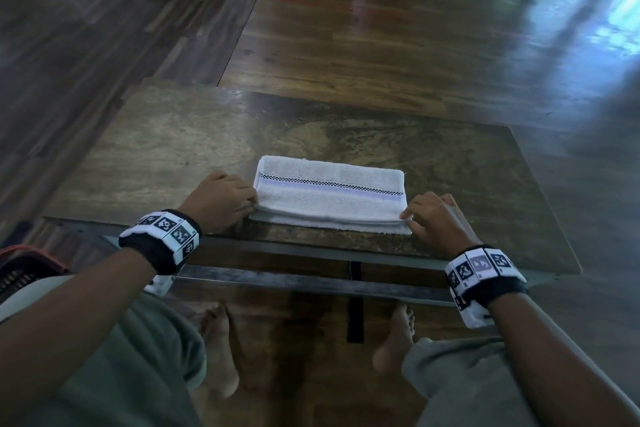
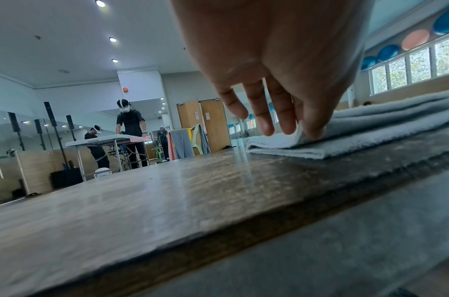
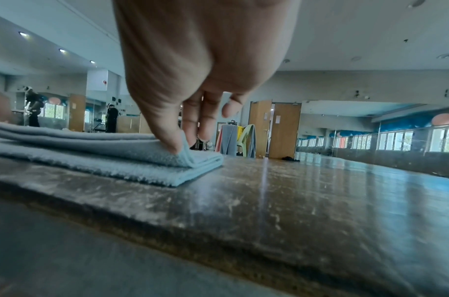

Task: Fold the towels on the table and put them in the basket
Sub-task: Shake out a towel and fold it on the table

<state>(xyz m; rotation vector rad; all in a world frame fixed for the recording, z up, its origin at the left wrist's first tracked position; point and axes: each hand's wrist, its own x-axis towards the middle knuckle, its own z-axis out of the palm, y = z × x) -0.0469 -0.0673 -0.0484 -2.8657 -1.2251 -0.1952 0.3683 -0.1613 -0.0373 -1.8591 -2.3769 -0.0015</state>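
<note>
The towel (image 1: 330,196), pale with a lilac stripe and a thin checked band along its length, lies folded in several layers on the wooden table (image 1: 145,149), close to the table's near edge; the left hand (image 1: 221,201) is at the towel's left end, thumb and fingers pinching the upper layers at the near corner, as the left wrist view shows; the right hand (image 1: 436,222) is at the towel's right end, thumb and forefinger likewise pinching the top fold at its near corner, the other fingers loosely extended behind; the basket (image 1: 24,267), dark with an orange rim, shows only in part, down beside the table's near left corner; beyond the table's far edge, dark glossy floorboards (image 1: 381,45).
</note>
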